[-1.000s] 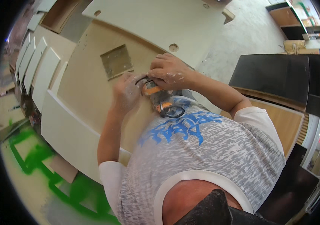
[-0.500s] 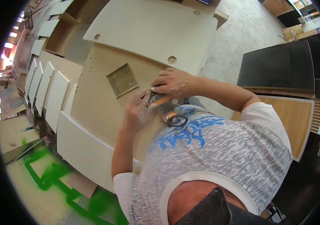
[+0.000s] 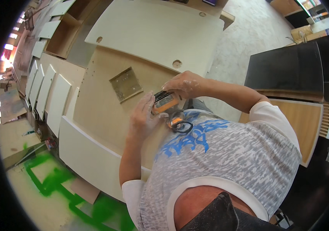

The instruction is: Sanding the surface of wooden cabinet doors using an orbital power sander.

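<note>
My right hand (image 3: 185, 82) grips the top end of a small orange and black hand tool (image 3: 165, 102) held close to my chest. My left hand (image 3: 143, 115) presses against the tool's left side with its fingers stretched along it. Both hands look dusty. A black ring with an orange part (image 3: 180, 125) hangs just below the tool, against my grey and blue shirt. The tool is over a pale plywood panel (image 3: 102, 111), where a square brownish sheet (image 3: 126, 84) lies flat, a hand's width to the upper left of my hands.
A cream board with round holes (image 3: 153, 34) lies beyond the plywood panel. Several white panels (image 3: 51, 96) stand on edge at the left. A dark board (image 3: 283, 69) and a wood-coloured board (image 3: 307, 123) lie at the right. Green paint marks the floor (image 3: 52, 181).
The hands and tool stay together near my chest. The tool's orange face now shows more plainly between the hands, and the view has shifted slightly.
</note>
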A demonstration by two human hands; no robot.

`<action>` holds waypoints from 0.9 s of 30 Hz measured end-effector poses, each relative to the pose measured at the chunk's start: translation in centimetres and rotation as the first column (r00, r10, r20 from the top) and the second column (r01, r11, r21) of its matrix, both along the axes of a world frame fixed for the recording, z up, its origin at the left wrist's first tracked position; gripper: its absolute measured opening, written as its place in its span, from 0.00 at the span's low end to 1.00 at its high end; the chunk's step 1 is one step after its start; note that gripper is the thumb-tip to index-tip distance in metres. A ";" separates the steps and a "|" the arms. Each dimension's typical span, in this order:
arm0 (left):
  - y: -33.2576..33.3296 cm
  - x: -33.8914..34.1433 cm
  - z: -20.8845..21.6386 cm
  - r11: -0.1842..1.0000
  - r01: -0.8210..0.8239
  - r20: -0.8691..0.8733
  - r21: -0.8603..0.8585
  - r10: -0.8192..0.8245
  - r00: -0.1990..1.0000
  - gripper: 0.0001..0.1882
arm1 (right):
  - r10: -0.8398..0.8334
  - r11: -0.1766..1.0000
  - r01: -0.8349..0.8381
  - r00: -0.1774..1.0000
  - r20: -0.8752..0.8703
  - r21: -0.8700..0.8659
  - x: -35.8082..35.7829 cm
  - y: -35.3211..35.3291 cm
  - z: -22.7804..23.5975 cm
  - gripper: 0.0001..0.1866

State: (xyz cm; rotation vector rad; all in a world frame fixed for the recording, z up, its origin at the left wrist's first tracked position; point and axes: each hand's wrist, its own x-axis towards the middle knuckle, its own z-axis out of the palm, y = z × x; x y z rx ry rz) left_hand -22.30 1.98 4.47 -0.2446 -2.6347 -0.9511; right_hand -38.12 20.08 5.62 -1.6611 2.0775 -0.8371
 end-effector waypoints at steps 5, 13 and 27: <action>0.1 -0.3 0.2 1.000 0.003 -0.016 0.013 -0.003 1.000 0.35 | 0.055 0.987 -0.073 0.990 -0.127 -0.143 -0.6 0.7 0.0 0.18; 0.4 0.2 0.2 0.996 -0.057 0.008 0.068 0.057 0.998 0.34 | -0.522 0.597 0.793 0.496 -0.694 0.118 -22.4 5.1 1.4 0.24; 0.9 -0.2 0.7 0.994 -0.083 0.055 0.067 0.079 0.995 0.35 | -0.484 0.402 0.900 0.365 -0.795 0.169 -35.7 11.8 -1.7 0.40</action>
